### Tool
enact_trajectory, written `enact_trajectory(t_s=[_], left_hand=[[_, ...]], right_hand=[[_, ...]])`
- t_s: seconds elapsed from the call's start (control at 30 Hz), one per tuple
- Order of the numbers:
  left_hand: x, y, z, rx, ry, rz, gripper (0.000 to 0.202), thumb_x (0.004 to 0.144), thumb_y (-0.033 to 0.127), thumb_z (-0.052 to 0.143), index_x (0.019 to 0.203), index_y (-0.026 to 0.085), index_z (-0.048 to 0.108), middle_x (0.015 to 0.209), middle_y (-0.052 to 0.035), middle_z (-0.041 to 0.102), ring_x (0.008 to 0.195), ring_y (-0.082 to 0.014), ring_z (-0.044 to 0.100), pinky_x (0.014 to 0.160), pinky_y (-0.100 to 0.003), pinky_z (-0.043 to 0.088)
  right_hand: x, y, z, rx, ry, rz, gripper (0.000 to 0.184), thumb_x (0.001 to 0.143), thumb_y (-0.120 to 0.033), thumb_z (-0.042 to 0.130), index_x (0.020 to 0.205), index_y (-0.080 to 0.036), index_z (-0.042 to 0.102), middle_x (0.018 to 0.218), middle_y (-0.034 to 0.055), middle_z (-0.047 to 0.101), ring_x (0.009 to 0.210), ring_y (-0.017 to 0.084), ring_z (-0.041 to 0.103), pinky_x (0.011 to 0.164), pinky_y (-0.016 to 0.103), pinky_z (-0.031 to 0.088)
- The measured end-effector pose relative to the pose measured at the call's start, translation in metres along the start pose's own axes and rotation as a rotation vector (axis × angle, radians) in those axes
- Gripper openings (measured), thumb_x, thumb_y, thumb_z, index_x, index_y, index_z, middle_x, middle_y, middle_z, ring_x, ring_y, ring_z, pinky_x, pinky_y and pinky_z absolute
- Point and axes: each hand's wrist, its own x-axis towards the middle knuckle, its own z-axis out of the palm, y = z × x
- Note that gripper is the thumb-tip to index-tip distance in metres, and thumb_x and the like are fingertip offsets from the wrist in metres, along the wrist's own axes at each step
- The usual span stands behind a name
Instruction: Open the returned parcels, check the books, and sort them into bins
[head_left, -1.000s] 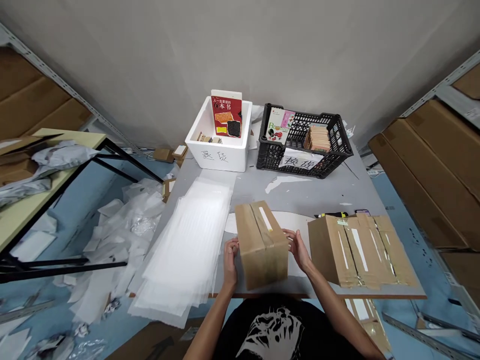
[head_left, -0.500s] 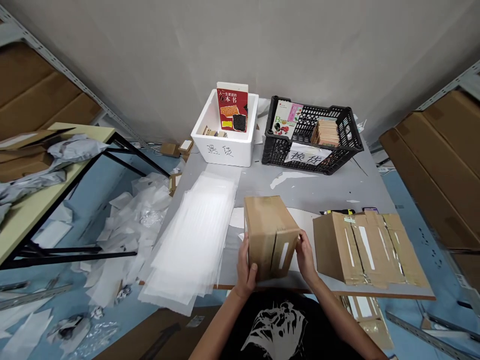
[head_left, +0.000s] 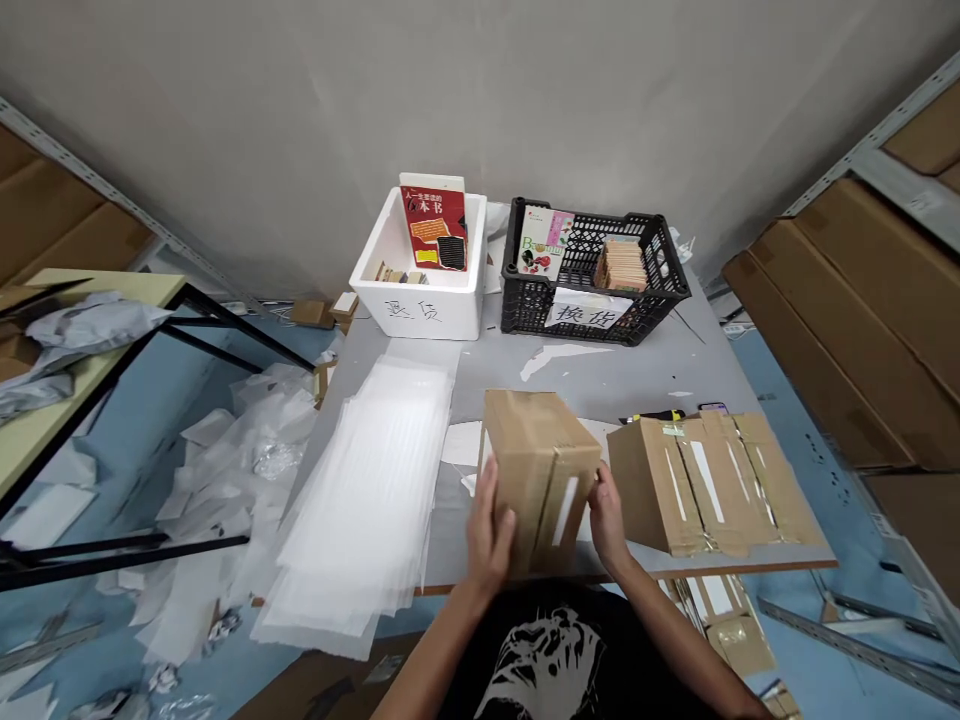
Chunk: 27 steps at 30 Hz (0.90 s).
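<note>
A brown cardboard box (head_left: 536,490), taped and with a white strip on its front side, is between my two hands near the table's front edge. My left hand (head_left: 489,530) presses on its left side, thumb toward the front. On the right side, my right hand (head_left: 606,515) grips the box by its edge. Several similar taped cardboard boxes (head_left: 709,485) stand in a row just to the right. To the left lies a fanned stack of white translucent foam sheets (head_left: 367,480).
At the table's back stand a white foam bin (head_left: 427,312) with books and a black plastic crate (head_left: 637,320) with books. A yellow-and-black tool (head_left: 656,416) and a phone (head_left: 712,408) lie behind the right boxes. Loose packing sheets (head_left: 247,470) litter the floor at left.
The camera view has turned slightly right, so the table and bins sit further left. Both hands still hold the box, which appears slightly closer to me.
</note>
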Motion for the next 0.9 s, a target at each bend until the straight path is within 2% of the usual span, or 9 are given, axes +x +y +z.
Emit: enact_trajectory(t_s=[0.1, 0.17, 0.27, 0.4, 0.53, 0.63, 0.73, 0.8, 0.9], left_hand=[[0.029, -0.006, -0.014, -0.155, -0.008, -0.376, 0.057, 0.091, 0.043, 0.042, 0.145, 0.024, 0.031, 0.152, -0.0062, 0.030, 0.140, -0.0231, 0.026, 0.116, -0.041, 0.024], [0.044, -0.014, -0.020, -0.209, -0.044, -0.489, 0.062, 0.089, 0.048, 0.045, 0.144, 0.024, 0.031, 0.152, -0.0051, 0.030, 0.141, -0.0228, 0.024, 0.116, -0.040, 0.023], [0.056, -0.024, -0.017, -0.212, -0.042, -0.537, 0.065, 0.087, 0.050, 0.047, 0.145, 0.024, 0.031, 0.153, -0.0033, 0.027, 0.141, -0.0217, 0.023, 0.116, -0.037, 0.022], [0.057, -0.039, 0.002, -0.112, -0.008, -0.554, 0.066, 0.088, 0.052, 0.043, 0.146, 0.024, 0.027, 0.154, -0.0032, 0.026, 0.141, -0.0213, 0.025, 0.116, -0.037, 0.022], [0.060, -0.049, 0.018, 0.107, -0.010, -0.588, 0.070, 0.090, 0.054, 0.037, 0.149, 0.020, 0.018, 0.154, -0.0068, 0.024, 0.141, -0.0224, 0.024, 0.116, -0.040, 0.019], [0.062, -0.046, 0.022, 0.314, -0.040, -0.574, 0.075, 0.090, 0.055, 0.033, 0.150, 0.014, 0.010, 0.155, -0.0110, 0.019, 0.142, -0.0245, 0.021, 0.117, -0.042, 0.018], [0.058, -0.035, 0.027, 0.546, -0.053, -0.531, 0.078, 0.090, 0.055, 0.029, 0.149, 0.009, 0.008, 0.155, -0.0161, 0.019, 0.142, -0.0280, 0.020, 0.116, -0.045, 0.020], [0.054, -0.026, 0.037, 0.706, -0.037, -0.487, 0.081, 0.089, 0.057, 0.029, 0.149, 0.005, 0.010, 0.154, -0.0204, 0.018, 0.141, -0.0314, 0.020, 0.114, -0.047, 0.022], [0.049, -0.012, 0.064, 0.927, 0.011, -0.444, 0.084, 0.086, 0.060, 0.030, 0.147, 0.004, 0.016, 0.152, -0.0268, 0.014, 0.141, -0.0378, 0.016, 0.110, -0.058, 0.020]], right_hand=[[0.008, -0.009, 0.009, -0.184, -0.093, -0.012, 0.052, 0.088, -0.056, 0.042, 0.126, -0.023, 0.055, 0.129, 0.0080, 0.053, 0.121, 0.024, 0.049, 0.100, 0.038, 0.040], [0.015, -0.007, 0.017, -0.250, -0.137, 0.015, 0.051, 0.089, -0.053, 0.042, 0.130, -0.024, 0.052, 0.130, 0.0080, 0.051, 0.122, 0.023, 0.048, 0.100, 0.036, 0.041], [0.030, 0.006, 0.024, -0.296, -0.178, 0.060, 0.049, 0.091, -0.049, 0.040, 0.133, -0.025, 0.050, 0.129, 0.0079, 0.052, 0.120, 0.022, 0.051, 0.100, 0.035, 0.042], [0.051, 0.027, 0.023, -0.401, -0.241, 0.133, 0.049, 0.092, -0.048, 0.040, 0.135, -0.027, 0.047, 0.130, 0.0070, 0.054, 0.117, 0.023, 0.053, 0.099, 0.038, 0.042], [0.068, 0.037, 0.011, -0.462, -0.419, 0.158, 0.049, 0.090, -0.048, 0.044, 0.131, -0.023, 0.053, 0.125, 0.0084, 0.060, 0.112, 0.024, 0.058, 0.095, 0.037, 0.045], [0.097, 0.026, -0.030, -0.483, -0.434, 0.111, 0.040, 0.089, -0.042, 0.047, 0.119, -0.021, 0.062, 0.114, 0.0086, 0.067, 0.094, 0.022, 0.067, 0.084, 0.033, 0.050], [0.149, 0.004, -0.111, -0.720, -0.249, 0.037, 0.032, 0.091, -0.031, 0.042, 0.111, -0.022, 0.065, 0.102, 0.0060, 0.071, 0.086, 0.019, 0.067, 0.080, 0.029, 0.049], [0.191, -0.007, -0.171, -1.012, -0.199, 0.025, 0.030, 0.092, -0.026, 0.041, 0.109, -0.021, 0.065, 0.104, 0.0068, 0.070, 0.090, 0.018, 0.066, 0.080, 0.027, 0.047], [0.246, -0.007, -0.237, -1.377, -0.395, 0.096, 0.024, 0.090, -0.019, 0.045, 0.102, -0.018, 0.066, 0.102, 0.0089, 0.070, 0.093, 0.019, 0.064, 0.075, 0.025, 0.044]])
